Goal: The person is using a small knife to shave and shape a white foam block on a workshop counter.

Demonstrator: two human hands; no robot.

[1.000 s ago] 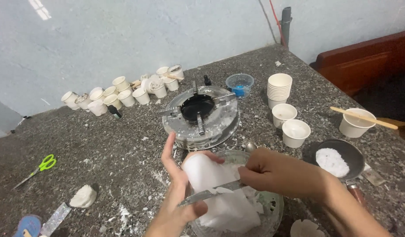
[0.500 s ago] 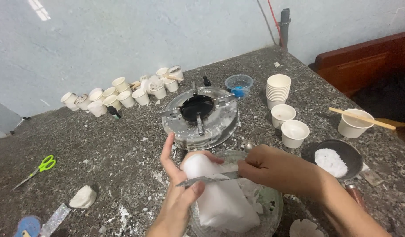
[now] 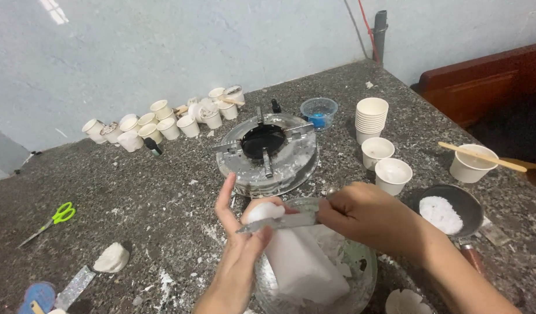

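Note:
My left hand (image 3: 236,250) holds a white block of plaster-like material (image 3: 300,261) upright over a shallow metal bowl (image 3: 361,267), thumb on the block's rounded top. My right hand (image 3: 369,215) grips a thin metal blade (image 3: 276,222) laid flat across the upper part of the block. White shavings lie in the bowl around the block's base.
A round metal chuck (image 3: 268,152) sits just beyond the bowl. White paper cups (image 3: 372,116) stand stacked and loose at right, more cups (image 3: 163,122) along the wall. A dark pan of white powder (image 3: 448,212), a cup with a wooden stick (image 3: 474,163), green scissors (image 3: 56,216) and a white lump (image 3: 112,257) lie around.
The blade has moved up the block, from its lower middle to near its rounded top. Both hands have stayed over the bowl.

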